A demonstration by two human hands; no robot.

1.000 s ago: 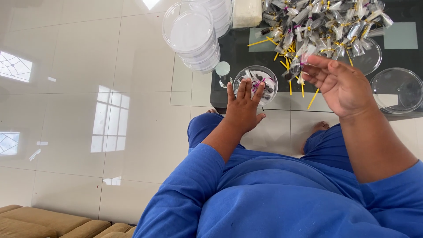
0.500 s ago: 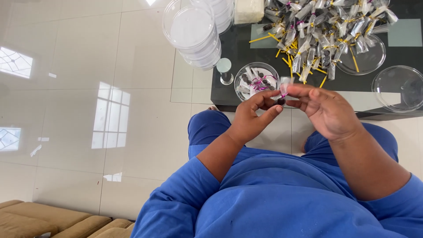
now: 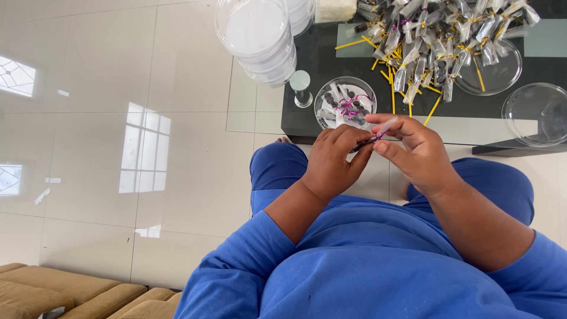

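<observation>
A small clear packet [image 3: 378,132] with a purple tie is pinched between the two hands, held above the lap just in front of the bench [image 3: 307,127] edge. The left hand [image 3: 335,162] is curled shut, its fingertips closed on the lower end of the packet. The right hand [image 3: 413,155] is closed on the upper end with thumb and forefinger, the other fingers folded loosely beneath. Whether the tie is being twisted or only held cannot be told, since the fingers cover most of it.

Just beyond the hands, a small round clear dish [image 3: 345,109] stands near the bench edge; several packets bound with purple ties lie in it, so that part of the work is judged done. Beside the dish a small glass with a pale lid [image 3: 301,88] stands upright.

Farther back, a large heap of clear packets [image 3: 440,38] with yellow ties is spread across the dark bench, with loose yellow strips [image 3: 407,88] scattered at its near side; by that heap, far more is judged left than finished. A stack of clear round lidded containers [image 3: 260,38] stands at the left corner, and two shallow clear dishes [image 3: 534,115] lie to the right, one partly under the heap. Pale glossy floor tiles [image 3: 118,130] surround the bench.
</observation>
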